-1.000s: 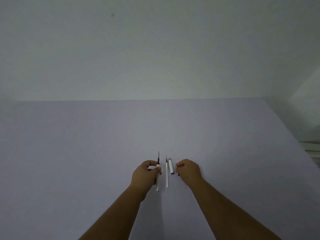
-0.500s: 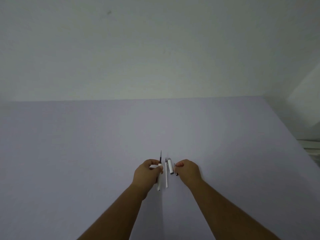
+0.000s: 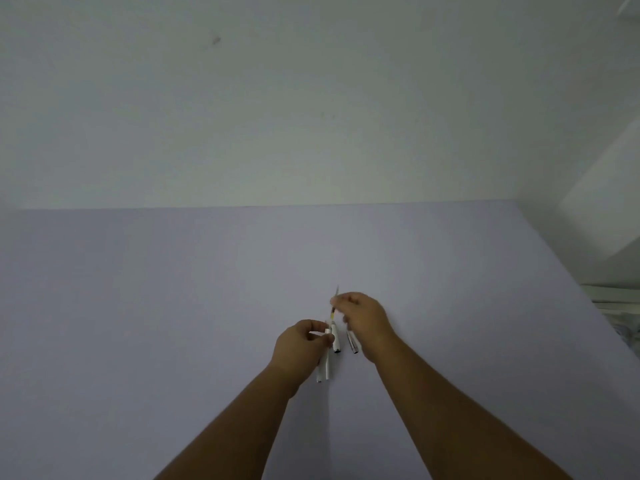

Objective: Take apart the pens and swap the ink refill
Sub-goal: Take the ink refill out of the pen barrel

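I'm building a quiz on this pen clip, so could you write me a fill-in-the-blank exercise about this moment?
1. The thin refill is pinched by the person's ____ hand.
2. The left hand grips a ____-coloured pen barrel.
3. The loose pen cap lies ____ the two hands.
4. All the parts sit on a pale purple ____.

Missing words: right; white; between; table

Just below the frame's centre, the left hand [image 3: 300, 344] pinches a white pen barrel [image 3: 325, 367] whose lower end rests on the pale lilac desk [image 3: 173, 306]. The right hand [image 3: 365, 320], slightly higher, pinches a thin ink refill [image 3: 333, 308] rising from that barrel. Between the hands lie a white cap [image 3: 336, 341] and a grey piece [image 3: 352, 342].
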`<state>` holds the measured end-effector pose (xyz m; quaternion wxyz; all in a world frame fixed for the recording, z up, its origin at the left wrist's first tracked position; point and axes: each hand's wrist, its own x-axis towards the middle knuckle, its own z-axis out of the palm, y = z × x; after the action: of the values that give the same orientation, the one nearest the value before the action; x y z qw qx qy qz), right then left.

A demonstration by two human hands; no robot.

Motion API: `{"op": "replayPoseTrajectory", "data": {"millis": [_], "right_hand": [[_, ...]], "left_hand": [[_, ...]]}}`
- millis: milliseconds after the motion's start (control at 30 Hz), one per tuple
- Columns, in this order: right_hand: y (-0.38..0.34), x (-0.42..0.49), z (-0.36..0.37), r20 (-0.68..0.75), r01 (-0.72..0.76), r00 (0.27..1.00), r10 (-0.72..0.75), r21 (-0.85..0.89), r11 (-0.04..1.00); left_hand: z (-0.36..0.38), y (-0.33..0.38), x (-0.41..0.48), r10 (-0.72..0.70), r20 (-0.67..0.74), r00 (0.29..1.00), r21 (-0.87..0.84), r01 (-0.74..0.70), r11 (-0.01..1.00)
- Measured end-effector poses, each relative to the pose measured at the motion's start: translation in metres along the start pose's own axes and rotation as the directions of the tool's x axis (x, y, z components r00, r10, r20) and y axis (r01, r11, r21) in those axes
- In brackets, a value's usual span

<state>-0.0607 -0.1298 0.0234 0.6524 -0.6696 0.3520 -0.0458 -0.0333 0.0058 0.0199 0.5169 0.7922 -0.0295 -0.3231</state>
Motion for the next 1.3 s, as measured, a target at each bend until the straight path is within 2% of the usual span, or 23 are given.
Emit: {"op": "replayPoseTrajectory", "data": {"millis": [67, 133, 200, 267, 333, 800, 1167, 1300], "right_hand": [[-0.004, 0.010, -0.010, -0.143, 0.007, 0.990, 0.010, 0.120, 0.993], [0.002, 0.019, -0.023, -0.207, -0.023, 0.977, 0.042, 0.095, 0.995], [0.018, 0.025, -0.034, -0.186, -0.095, 0.980, 0.068, -0.138, 0.986], [0.036, 0.027, -0.039, -0.127, -0.135, 0.988, 0.091, -0.402, 0.906], [0.049, 0.026, -0.038, -0.097, -0.142, 0.990, 0.107, -0.507, 0.850], [0.060, 0.023, -0.024, -0.116, -0.089, 0.993, 0.023, -0.611, 0.787], [0.060, 0.018, -0.022, -0.126, -0.087, 0.992, 0.015, -0.591, 0.802], [0.054, 0.008, -0.017, -0.134, -0.038, 0.990, -0.053, -0.595, 0.803]], "left_hand": [[0.000, -0.003, 0.001, -0.005, 0.001, 1.000, 0.015, 0.005, 1.000], [0.000, -0.009, 0.003, -0.019, -0.013, 1.000, 0.020, 0.019, 1.000], [0.000, -0.014, 0.006, -0.044, -0.034, 0.998, 0.006, 0.044, 0.999], [-0.001, -0.020, 0.009, -0.068, -0.060, 0.996, 0.002, 0.068, 0.998], [-0.001, -0.026, 0.012, -0.079, -0.072, 0.994, 0.022, 0.081, 0.996], [0.003, -0.031, 0.025, -0.077, -0.105, 0.991, 0.058, 0.084, 0.995], [-0.002, -0.031, 0.025, -0.084, -0.117, 0.990, 0.047, 0.090, 0.995], [-0.004, -0.031, 0.024, -0.079, -0.133, 0.988, 0.042, 0.086, 0.995]]}}
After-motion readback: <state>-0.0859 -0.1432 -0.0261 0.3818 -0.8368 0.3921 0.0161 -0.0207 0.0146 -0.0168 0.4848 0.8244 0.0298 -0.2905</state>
